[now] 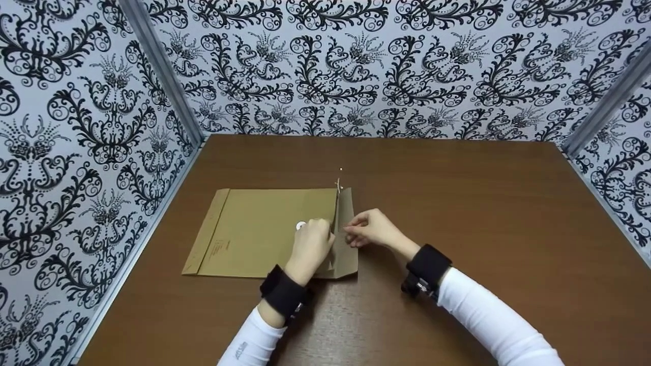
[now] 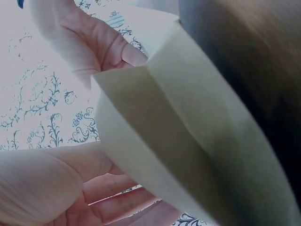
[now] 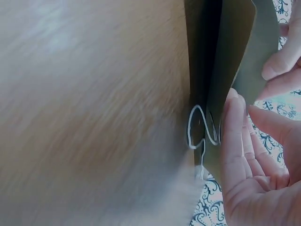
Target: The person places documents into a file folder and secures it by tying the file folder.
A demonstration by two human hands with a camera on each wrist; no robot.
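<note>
A brown paper envelope (image 1: 262, 229) lies on the table with its mouth toward the right and its flap (image 1: 348, 259) folded out. My left hand (image 1: 311, 246) holds the front panel at the mouth, next to a white round button (image 1: 300, 225). At the flap's outer edge, my right hand (image 1: 375, 229) pinches the paper between thumb and fingers. The left wrist view shows the mouth (image 2: 155, 103) spread apart, with the right fingertips hidden behind paper. A thin white string (image 3: 190, 127) hangs in a loop by the flap in the right wrist view.
The brown wooden table (image 1: 483, 213) stretches to the right and behind the envelope. Walls with a black-and-white scroll pattern (image 1: 356, 66) enclose its back and sides. Small red print (image 1: 218, 248) marks the envelope's lower left.
</note>
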